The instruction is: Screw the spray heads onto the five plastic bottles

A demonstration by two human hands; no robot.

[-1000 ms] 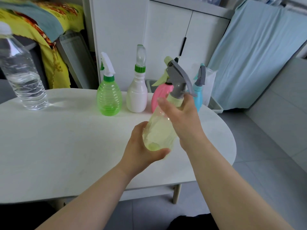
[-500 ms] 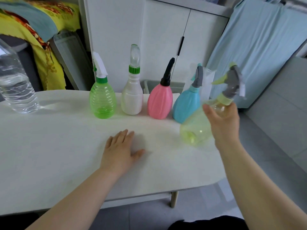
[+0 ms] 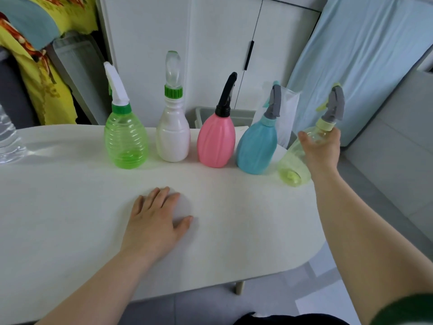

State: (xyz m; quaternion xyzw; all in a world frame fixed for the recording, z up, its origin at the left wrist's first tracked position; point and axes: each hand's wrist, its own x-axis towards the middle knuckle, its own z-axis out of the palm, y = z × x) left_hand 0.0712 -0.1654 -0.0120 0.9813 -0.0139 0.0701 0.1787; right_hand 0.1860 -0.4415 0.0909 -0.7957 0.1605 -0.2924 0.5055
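Along the back of the white table [image 3: 70,219] stands a row of bottles with spray heads on: a green bottle [image 3: 126,141], a white bottle [image 3: 173,137], a pink bottle [image 3: 216,141] and a blue bottle [image 3: 256,146]. At the right end my right hand [image 3: 322,151] grips the upper part of a pale yellow bottle [image 3: 294,165] with a grey spray head [image 3: 335,106]. Its base is at the table surface near the right edge. My left hand [image 3: 157,221] lies flat on the table, fingers apart, holding nothing.
A clear water bottle [image 3: 9,141] stands at the far left of the table. White cabinet doors [image 3: 222,43] rise behind the row. A grey bin [image 3: 203,116] sits on the floor behind the table, with light blue cloth [image 3: 363,55] at the right.
My right hand has carried the yellow bottle from in front of me to the right end of the row and lowered it to the table. My left hand let go and now rests flat.
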